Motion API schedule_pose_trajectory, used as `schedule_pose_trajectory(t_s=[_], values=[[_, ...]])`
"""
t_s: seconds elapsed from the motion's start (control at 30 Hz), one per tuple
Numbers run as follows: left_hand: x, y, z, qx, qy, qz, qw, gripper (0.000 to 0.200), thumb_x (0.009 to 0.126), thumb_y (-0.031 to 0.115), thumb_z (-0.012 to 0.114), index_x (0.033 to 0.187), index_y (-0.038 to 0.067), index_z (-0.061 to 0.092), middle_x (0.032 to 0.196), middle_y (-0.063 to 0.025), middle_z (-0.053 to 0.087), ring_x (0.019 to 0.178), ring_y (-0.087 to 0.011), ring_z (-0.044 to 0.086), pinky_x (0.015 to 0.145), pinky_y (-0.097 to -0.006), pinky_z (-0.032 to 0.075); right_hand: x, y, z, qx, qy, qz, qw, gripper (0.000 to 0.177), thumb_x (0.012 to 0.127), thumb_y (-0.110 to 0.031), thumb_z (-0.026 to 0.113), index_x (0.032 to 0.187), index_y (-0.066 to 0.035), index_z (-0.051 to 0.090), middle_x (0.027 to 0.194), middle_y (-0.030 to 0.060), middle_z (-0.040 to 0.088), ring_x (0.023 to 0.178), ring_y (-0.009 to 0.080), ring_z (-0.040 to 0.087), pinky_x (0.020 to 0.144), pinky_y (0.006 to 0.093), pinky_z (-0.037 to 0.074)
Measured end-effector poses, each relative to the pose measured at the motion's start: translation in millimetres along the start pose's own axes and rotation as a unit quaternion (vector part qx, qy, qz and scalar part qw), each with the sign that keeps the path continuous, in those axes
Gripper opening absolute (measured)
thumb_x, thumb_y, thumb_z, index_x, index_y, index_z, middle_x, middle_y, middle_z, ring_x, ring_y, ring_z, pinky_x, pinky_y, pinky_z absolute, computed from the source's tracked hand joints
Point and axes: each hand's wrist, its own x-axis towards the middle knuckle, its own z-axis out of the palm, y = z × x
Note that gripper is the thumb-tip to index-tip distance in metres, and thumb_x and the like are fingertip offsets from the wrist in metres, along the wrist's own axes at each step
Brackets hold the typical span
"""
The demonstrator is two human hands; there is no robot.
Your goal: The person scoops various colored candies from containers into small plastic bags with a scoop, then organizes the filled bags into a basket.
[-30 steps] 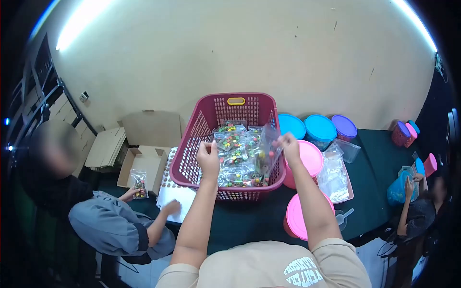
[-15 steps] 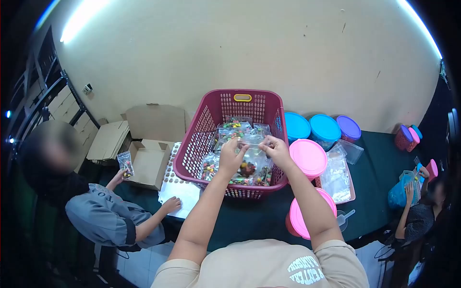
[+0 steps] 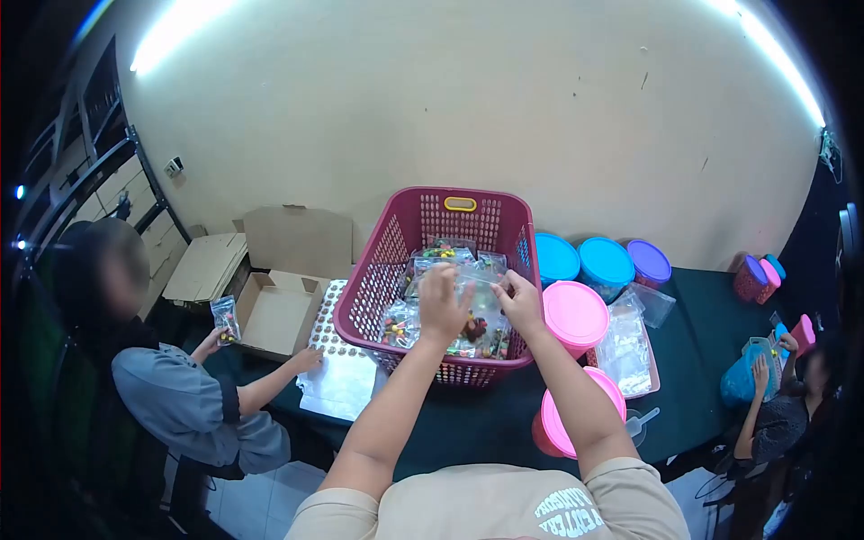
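Note:
A clear plastic zip bag (image 3: 474,326) with colourful round pieces at its bottom hangs over the maroon basket (image 3: 432,353). My right hand (image 3: 519,306) pinches the bag's upper right edge between thumb and fingers. At the bag's upper left is my left hand (image 3: 442,309), slightly blurred, its thumb apart from its raised fingers and overlapping the bag. Beneath both hands, several filled clear bags (image 3: 402,324) lie inside the basket.
To the right stand pink-lidded tubs (image 3: 576,315), blue-lidded tubs (image 3: 606,263) and a tray of plastic bags (image 3: 624,351). On the left, a co-worker (image 3: 180,387) holds a small filled bag (image 3: 224,317) beside an open carton (image 3: 274,310). Another person (image 3: 783,423) works far right.
My left hand has come off the bag's left corner, its thumb and fingers now apart. My right hand keeps its pinch. The co-worker's hand on the left has moved up the sticker sheet.

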Motion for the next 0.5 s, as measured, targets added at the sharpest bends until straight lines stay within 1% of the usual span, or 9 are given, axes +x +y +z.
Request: schedule_pose_trajectory(t_s=[0.03,0.07,0.13,0.2,0.23,0.33,0.4,0.47,0.5], values=[[0,3,1,0.0,0.003,0.001,1.0,0.029,0.089,0.032,0.059,0.098,0.005,0.055,0.095,-0.0116,0.06,0.086,-0.0277,0.057,0.081,-0.0448,0.038,-3,-3,5,-0.038,0.025,-0.062,0.997,0.021,0.086,-0.014,0.066,0.077,-0.001,0.052,0.068,0.0002,0.051,0.062,0.0088,0.047,0.057,0.0279,0.04],[-2,7,1,-0.043,-0.081,-0.006,0.996,0.033,0.088,0.032,0.061,0.101,0.004,0.053,0.095,-0.013,0.058,0.089,-0.0296,0.057,0.081,-0.044,0.039,-5,-6,7,-0.076,0.052,-0.125,0.988,0.021,0.087,-0.015,0.065,0.079,0.0,0.052,0.07,0.0016,0.051,0.063,0.011,0.047,0.057,0.0292,0.041],[-4,14,-4,-0.127,-0.25,-0.019,0.96,0.042,0.085,0.033,0.065,0.108,0.001,0.048,0.096,-0.0157,0.056,0.095,-0.0336,0.056,0.083,-0.0424,0.043,-8,-6,8,-0.051,-0.005,-0.077,0.996,0.02,0.089,-0.016,0.062,0.085,0.001,0.054,0.076,0.0055,0.053,0.069,0.0141,0.05,0.063,0.0305,0.043],[-3,15,-5,-0.126,-0.252,-0.027,0.959,0.043,0.085,0.033,0.065,0.108,0.002,0.049,0.097,-0.0163,0.056,0.097,-0.0354,0.056,0.084,-0.0411,0.044,-6,-5,11,0.09,-0.021,-0.09,0.992,0.019,0.09,-0.02,0.057,0.09,-0.001,0.054,0.077,0.0137,0.054,0.073,0.0254,0.054,0.068,0.0342,0.043],[-4,12,-2,-0.136,-0.248,-0.039,0.958,0.041,0.085,0.031,0.065,0.108,0.001,0.049,0.097,-0.0164,0.056,0.096,-0.0352,0.056,0.083,-0.0413,0.044,-4,-3,7,0.073,-0.053,-0.054,0.994,0.017,0.09,-0.018,0.056,0.096,-0.002,0.056,0.085,0.0157,0.058,0.081,0.0294,0.056,0.077,0.0353,0.044],[-9,4,6,-0.13,-0.215,-0.022,0.968,0.026,0.088,0.018,0.061,0.102,0.0,0.051,0.095,-0.0174,0.055,0.091,-0.0356,0.056,0.08,-0.0415,0.044,-2,-2,10,-0.071,-0.013,-0.13,0.989,0.016,0.09,-0.017,0.054,0.096,-0.003,0.057,0.088,0.0146,0.06,0.084,0.032,0.057,0.083,0.0388,0.043],[-8,-1,8,-0.157,-0.213,-0.036,0.964,0.012,0.088,0.011,0.055,0.094,0.001,0.053,0.09,-0.0178,0.054,0.087,-0.0383,0.054,0.075,-0.0447,0.043,-2,-5,7,-0.081,-0.016,-0.122,0.989,0.017,0.085,-0.017,0.061,0.096,-0.004,0.057,0.09,0.0139,0.061,0.088,0.0333,0.056,0.087,0.0418,0.042],[-7,0,10,-0.164,-0.204,-0.02,0.965,0.004,0.086,0.004,0.053,0.088,0.0,0.052,0.087,-0.0182,0.053,0.084,-0.0397,0.053,0.073,-0.0454,0.043,-5,-13,2,-0.168,-0.002,-0.124,0.978,0.022,0.077,-0.012,0.07,0.094,-0.004,0.061,0.091,0.0123,0.057,0.093,0.0275,0.055,0.077,0.0346,0.044],[-6,0,11,-0.157,-0.203,-0.014,0.967,0.005,0.086,0.004,0.053,0.088,0.0,0.051,0.087,-0.0177,0.054,0.083,-0.0396,0.053,0.073,-0.0457,0.043,-4,-15,3,-0.166,0.047,-0.102,0.98,0.029,0.071,-0.018,0.075,0.094,-0.007,0.062,0.099,0.0088,0.058,0.099,0.0258,0.053,0.083,0.037,0.042]])
